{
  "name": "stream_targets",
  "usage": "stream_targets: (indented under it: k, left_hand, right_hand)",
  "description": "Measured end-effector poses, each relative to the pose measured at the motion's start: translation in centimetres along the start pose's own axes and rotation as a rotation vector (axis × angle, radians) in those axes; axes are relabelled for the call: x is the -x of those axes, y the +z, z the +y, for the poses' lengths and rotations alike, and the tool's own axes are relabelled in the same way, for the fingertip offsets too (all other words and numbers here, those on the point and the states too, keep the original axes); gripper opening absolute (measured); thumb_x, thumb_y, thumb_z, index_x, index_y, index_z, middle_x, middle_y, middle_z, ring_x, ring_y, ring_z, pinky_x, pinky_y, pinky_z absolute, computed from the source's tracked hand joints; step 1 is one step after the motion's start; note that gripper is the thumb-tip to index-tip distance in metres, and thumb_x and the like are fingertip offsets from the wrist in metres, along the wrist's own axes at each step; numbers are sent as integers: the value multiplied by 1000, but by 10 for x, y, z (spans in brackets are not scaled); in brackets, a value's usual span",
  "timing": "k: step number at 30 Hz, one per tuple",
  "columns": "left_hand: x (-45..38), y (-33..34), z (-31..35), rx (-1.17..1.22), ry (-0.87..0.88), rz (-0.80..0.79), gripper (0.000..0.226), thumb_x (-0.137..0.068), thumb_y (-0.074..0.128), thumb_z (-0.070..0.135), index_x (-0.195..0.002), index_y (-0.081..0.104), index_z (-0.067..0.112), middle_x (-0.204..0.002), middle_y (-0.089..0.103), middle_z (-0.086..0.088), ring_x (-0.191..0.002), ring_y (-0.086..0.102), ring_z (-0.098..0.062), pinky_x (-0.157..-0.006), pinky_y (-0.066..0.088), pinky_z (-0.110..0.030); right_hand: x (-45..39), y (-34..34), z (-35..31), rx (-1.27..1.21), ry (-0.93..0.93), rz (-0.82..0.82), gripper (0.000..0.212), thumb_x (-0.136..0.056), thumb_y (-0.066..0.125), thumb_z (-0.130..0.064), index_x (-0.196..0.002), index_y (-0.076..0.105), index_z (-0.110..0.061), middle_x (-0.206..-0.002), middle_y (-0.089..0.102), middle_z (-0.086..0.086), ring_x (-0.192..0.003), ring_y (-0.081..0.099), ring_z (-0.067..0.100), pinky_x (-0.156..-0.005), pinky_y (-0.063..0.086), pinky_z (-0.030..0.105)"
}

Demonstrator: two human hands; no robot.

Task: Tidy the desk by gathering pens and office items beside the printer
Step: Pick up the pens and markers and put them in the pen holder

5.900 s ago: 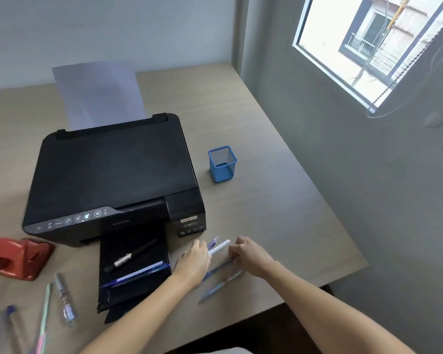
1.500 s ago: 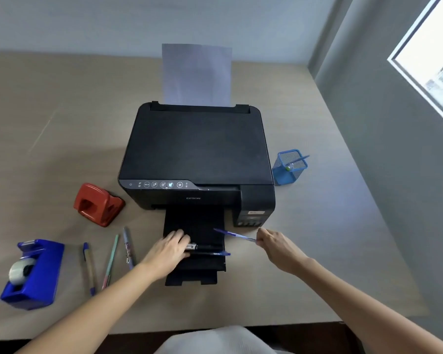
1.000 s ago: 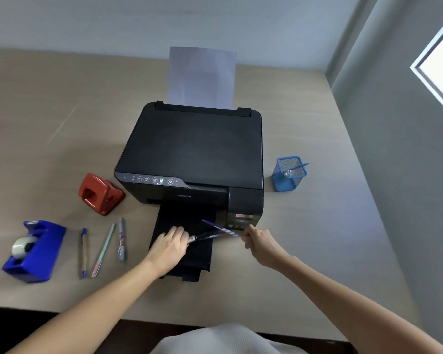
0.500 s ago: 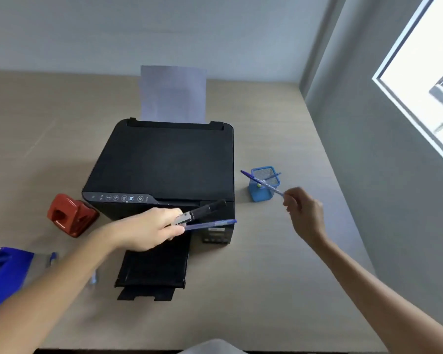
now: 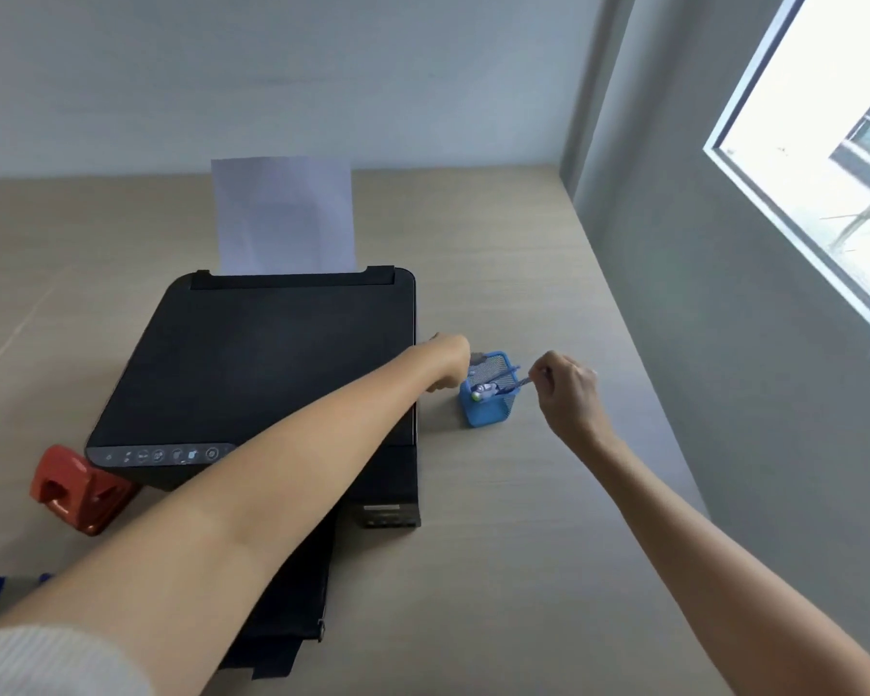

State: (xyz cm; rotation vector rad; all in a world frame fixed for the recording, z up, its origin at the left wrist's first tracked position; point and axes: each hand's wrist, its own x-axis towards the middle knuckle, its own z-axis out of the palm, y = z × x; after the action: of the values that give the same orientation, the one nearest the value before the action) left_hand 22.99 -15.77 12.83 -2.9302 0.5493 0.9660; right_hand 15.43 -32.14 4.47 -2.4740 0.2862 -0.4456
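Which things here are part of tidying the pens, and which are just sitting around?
In use:
- blue mesh pen holder
- pens standing in it
- right hand, pinching one pen's end
- left hand, at the holder's rim
- printer, the landmark

Lying about:
- sheet of paper in the feeder
- red hole punch

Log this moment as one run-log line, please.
left hand: at blue mesh pen cup, grip hidden | right hand: pinching blue pen into cup | printer: beside cup
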Motion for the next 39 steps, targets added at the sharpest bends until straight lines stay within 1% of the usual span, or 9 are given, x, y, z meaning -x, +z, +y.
stream_targets:
  k: [5,10,14,19,24,29,32,35,39]
  left_hand:
    - [-19,-2,16,22,-34,-34,33,-95,53,6,-127,60,0,-92,68,-13,-82,57,-25,-79,50,-29]
    - [-15,0,13,128,-10,-25,29,-98,50,11,-123,59,-1,-110,73,-20,-65,65,-28,-82,58,-36]
    - [10,-12,-24,322,151,242,46,-99,53,22,-141,46,6,-123,63,-20,-105,64,-32,-95,53,-40]
    - [79,-8,-120,566,248,422,39,-95,56,29,-132,55,16,-97,71,3,-74,72,-7,-68,55,-22]
    - [148,42,-259,674,49,419,11,-93,57,26,-101,65,26,-76,70,10,-54,68,0,-48,46,-10]
    - [194,133,-387,671,-338,324,19,-92,53,10,-75,60,13,-74,66,-9,-59,62,-21,-63,49,-27]
    - [204,193,-426,590,-547,197,24,-94,49,14,-93,69,0,-95,70,-24,-89,67,-35,-81,52,-37]
    - [206,243,-439,644,-664,198,35,-97,46,16,-126,52,0,-131,59,-20,-116,59,-35,-93,50,-37]
    - [197,278,-446,644,-699,180,37,-99,40,13,-135,44,6,-135,54,-18,-118,59,-35,-95,53,-42]
  right_hand:
    - [-10,13,3,32,-31,-123,14,-90,53,-8,-80,60,-2,-83,68,20,-73,59,40,-64,46,42]
    - [-11,11,-13,45,-34,-101,17,-93,53,-16,-105,60,-5,-99,70,20,-82,63,39,-68,51,43]
    - [-15,4,-51,-7,-106,-38,15,-93,54,-16,-104,60,-8,-94,71,17,-72,62,35,-63,46,36]
    - [-9,16,-131,-120,-282,-14,12,-93,56,-14,-99,64,-9,-76,66,9,-60,49,18,-61,31,24]
    - [29,55,-219,-209,-511,-121,9,-93,57,-15,-98,63,-13,-83,61,-6,-61,49,6,-63,36,8]
    - [91,118,-297,-285,-650,-379,9,-94,56,-16,-100,62,-13,-84,60,-7,-62,49,-6,-63,37,7]
    - [125,161,-331,-224,-675,-569,10,-94,54,-16,-99,62,-11,-90,66,1,-69,55,7,-66,48,22]
    - [153,200,-354,-113,-528,-767,13,-92,49,-15,-90,59,-7,-86,64,10,-73,59,27,-68,54,44]
    - [182,247,-370,70,-317,-904,20,-89,45,-9,-75,55,1,-82,64,20,-73,60,38,-64,55,45]
